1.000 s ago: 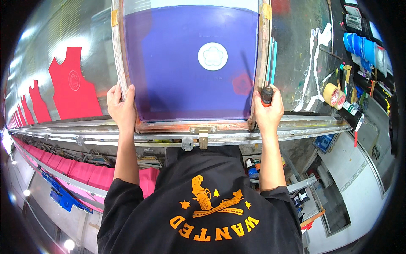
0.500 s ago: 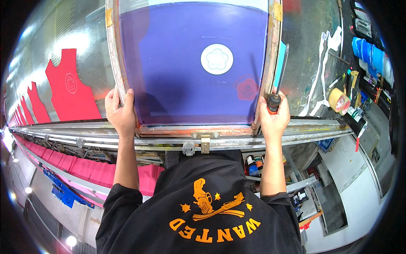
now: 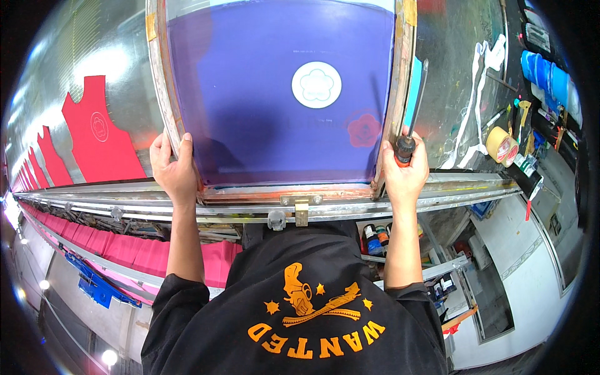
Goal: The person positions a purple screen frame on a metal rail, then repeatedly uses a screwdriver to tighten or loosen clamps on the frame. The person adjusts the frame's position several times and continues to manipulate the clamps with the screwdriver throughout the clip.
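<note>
A wooden screen frame (image 3: 400, 75) with purple mesh (image 3: 250, 75) and a white circular flower design (image 3: 316, 84) lies over the metal-surfaced table (image 3: 462, 81). A red flower shape (image 3: 362, 128) shows faintly through the mesh. My left hand (image 3: 172, 169) is closed round the frame's left side bar. On the right bar, my right hand (image 3: 403, 172) grips a black-and-red handled screwdriver (image 3: 405, 149) against the wood, its long shaft pointing up alongside the frame. A metal bracket (image 3: 302, 212) sits at the frame's lower end, over the rail (image 3: 250, 214).
Red cut fabric pieces (image 3: 100, 156) with printed outlines run in a row leftward. At the right lie white cloth strips (image 3: 497, 53), a tape roll (image 3: 500, 150) and blue containers (image 3: 540, 75). Pink fabric (image 3: 137, 256) and paint bottles (image 3: 374, 240) are below the rail.
Both hands keep their grip. Frame and table appear a little lower and slightly tilted in the picture. The red flower under the mesh has become clearer.
</note>
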The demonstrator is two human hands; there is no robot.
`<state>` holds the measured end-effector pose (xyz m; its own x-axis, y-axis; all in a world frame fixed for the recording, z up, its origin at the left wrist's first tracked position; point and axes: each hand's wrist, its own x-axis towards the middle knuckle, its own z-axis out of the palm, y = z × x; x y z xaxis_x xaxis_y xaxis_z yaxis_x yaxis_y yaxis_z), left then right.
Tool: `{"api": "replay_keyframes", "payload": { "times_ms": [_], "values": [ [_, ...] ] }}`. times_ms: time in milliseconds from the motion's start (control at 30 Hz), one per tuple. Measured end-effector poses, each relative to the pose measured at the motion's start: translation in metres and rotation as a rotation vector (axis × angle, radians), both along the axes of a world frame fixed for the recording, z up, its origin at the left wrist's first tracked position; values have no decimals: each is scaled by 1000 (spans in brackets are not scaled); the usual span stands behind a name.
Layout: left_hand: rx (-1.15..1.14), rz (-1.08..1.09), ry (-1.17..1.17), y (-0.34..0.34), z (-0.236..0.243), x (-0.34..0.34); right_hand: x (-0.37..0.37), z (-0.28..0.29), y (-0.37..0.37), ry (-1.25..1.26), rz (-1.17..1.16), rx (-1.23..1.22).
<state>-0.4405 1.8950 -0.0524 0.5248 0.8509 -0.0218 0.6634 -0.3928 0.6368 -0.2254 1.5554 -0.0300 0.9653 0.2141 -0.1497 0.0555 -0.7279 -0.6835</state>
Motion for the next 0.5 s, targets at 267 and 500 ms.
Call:
{"api": "replay_keyframes", "payload": {
  "times_ms": [267, 500],
  "values": [
    [-7, 15, -16, 1, -4, -3, 3, -1, 1, -27, 39, -1],
    [-8, 14, -28, 1, -5, -1, 4, -3, 0, -62, 78, -1]
  ]
}}
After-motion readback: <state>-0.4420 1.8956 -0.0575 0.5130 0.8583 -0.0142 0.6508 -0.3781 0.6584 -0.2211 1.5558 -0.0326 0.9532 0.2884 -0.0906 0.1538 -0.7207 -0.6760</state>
